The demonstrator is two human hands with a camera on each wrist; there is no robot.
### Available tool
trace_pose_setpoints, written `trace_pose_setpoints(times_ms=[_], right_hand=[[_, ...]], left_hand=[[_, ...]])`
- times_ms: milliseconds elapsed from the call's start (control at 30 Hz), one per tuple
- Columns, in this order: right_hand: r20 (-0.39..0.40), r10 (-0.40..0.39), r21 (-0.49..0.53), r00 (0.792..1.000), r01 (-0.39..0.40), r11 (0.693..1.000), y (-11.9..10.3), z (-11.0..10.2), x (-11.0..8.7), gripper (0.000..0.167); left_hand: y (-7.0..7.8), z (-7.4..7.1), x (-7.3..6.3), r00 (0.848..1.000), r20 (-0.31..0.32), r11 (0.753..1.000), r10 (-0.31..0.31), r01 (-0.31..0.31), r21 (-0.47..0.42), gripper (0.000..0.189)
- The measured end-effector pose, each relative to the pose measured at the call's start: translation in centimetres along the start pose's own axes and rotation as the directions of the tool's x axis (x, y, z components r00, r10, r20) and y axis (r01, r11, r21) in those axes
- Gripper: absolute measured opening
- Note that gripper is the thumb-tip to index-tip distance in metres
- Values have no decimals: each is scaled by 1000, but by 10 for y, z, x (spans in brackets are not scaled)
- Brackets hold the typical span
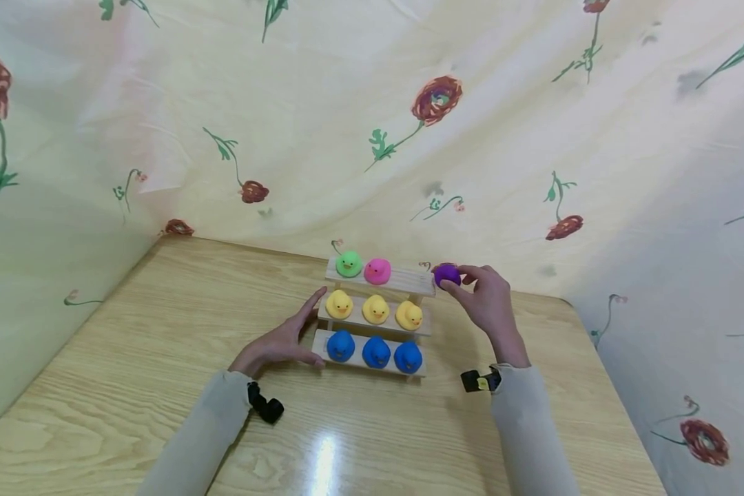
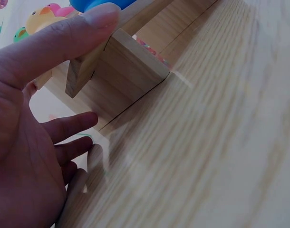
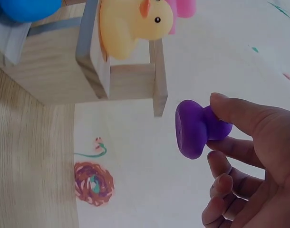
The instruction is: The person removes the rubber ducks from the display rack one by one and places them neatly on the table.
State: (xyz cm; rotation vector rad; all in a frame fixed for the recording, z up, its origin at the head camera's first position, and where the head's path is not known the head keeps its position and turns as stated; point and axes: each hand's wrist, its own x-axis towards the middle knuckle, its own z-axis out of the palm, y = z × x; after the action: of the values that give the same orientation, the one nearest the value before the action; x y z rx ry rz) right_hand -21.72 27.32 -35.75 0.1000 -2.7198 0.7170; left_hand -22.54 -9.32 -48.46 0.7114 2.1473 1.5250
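My right hand (image 1: 486, 300) pinches a purple rubber duck (image 1: 447, 276) between thumb and fingers, just off the right end of the top tier. In the right wrist view the purple duck (image 3: 195, 128) is held by its head, apart from the wood. A three-tier wooden stand (image 1: 409, 281) carries a green duck (image 1: 349, 264) and a pink duck (image 1: 377, 271) on top. Yellow ducks (image 1: 375, 310) line the middle tier, blue ducks (image 1: 376, 352) the lowest. At the stand's left end, my left hand (image 1: 279, 342) is spread, its thumb (image 2: 64, 45) by the bottom tier.
The stand rests on a wood-grain table (image 1: 161, 358), close to its back edge. Behind and along both sides hangs a pale cloth (image 1: 322, 103) printed with flowers. Each wrist wears a black strap with a small device (image 1: 266, 406).
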Motion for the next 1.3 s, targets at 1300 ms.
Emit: trace_pose_setpoints(times_ms=[1300], right_hand=[[215,159,3,964,-163,987,64,38,-34,40]], left_hand=[[2,1,0,1000,6,1000,26,-26,-2,131]])
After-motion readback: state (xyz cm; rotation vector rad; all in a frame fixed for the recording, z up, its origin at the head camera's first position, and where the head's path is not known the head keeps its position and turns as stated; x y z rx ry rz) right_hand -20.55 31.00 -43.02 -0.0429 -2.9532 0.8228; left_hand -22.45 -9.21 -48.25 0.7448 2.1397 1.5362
